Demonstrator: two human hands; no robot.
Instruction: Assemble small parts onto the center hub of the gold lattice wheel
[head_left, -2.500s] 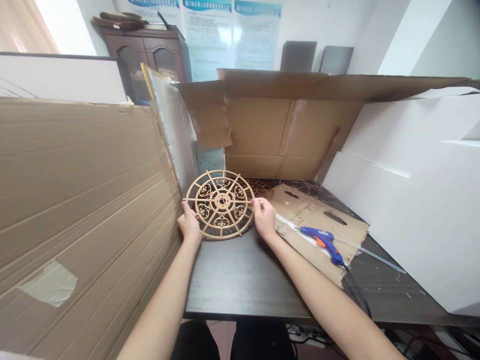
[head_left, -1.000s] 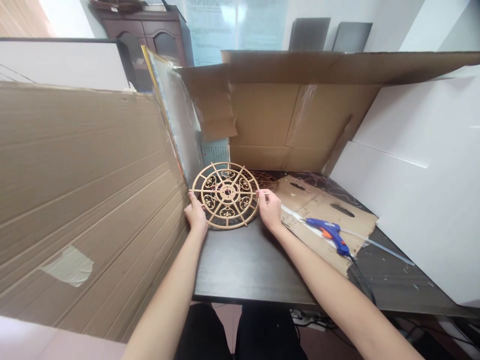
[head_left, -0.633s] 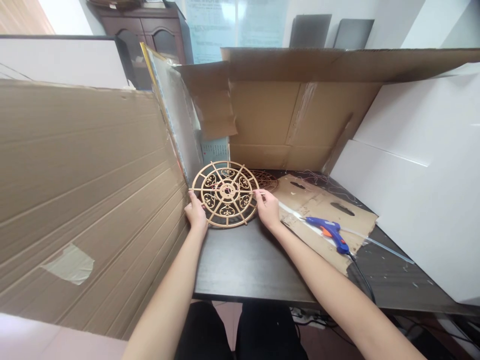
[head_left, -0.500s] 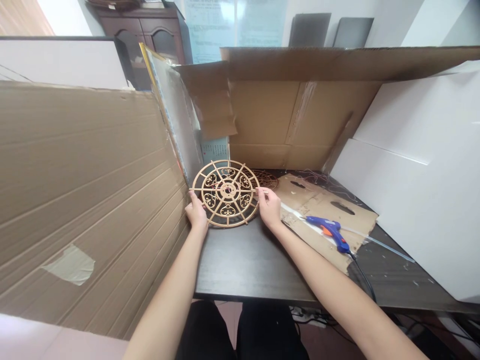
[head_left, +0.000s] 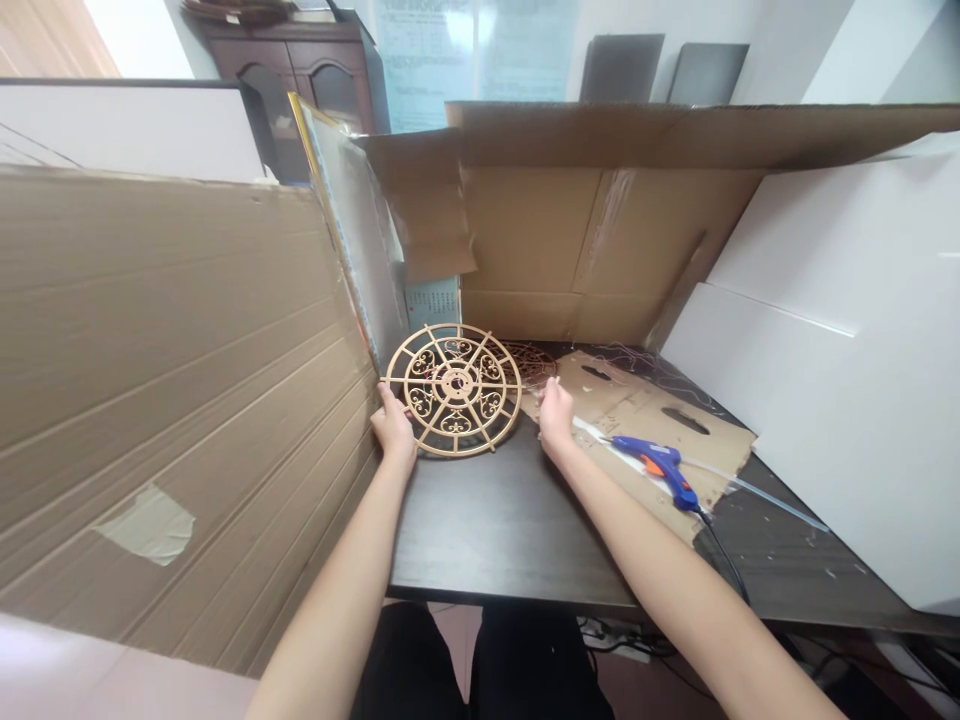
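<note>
A round golden openwork lattice disc (head_left: 440, 383), with spokes and scroll ornaments, is tilted up above the dark table. My left hand (head_left: 394, 425) grips its left edge, thumb on top at the end of a spoke. To the right of the disc and apart from it, my right hand (head_left: 556, 415) is closed with fingertips pinched together. A small pale tip shows at those fingers, too small to name. Behind the disc lies a darker lattice piece (head_left: 536, 362), partly hidden. A blue glue gun (head_left: 651, 455) with an orange trigger rests right of my right hand.
Beneath the glue gun is a flat cardboard sheet (head_left: 637, 405) with cut-out slots. Cardboard walls stand at the left (head_left: 172, 350) and back (head_left: 532, 230), and white panels (head_left: 847, 330) at the right. Thin wires (head_left: 660, 372) and the gun's black cord (head_left: 727, 560) lie on the table (head_left: 487, 540).
My right hand has let go of the disc's right edge and moved a little to the right, fingers still closed. My left hand and the disc have stayed almost in place.
</note>
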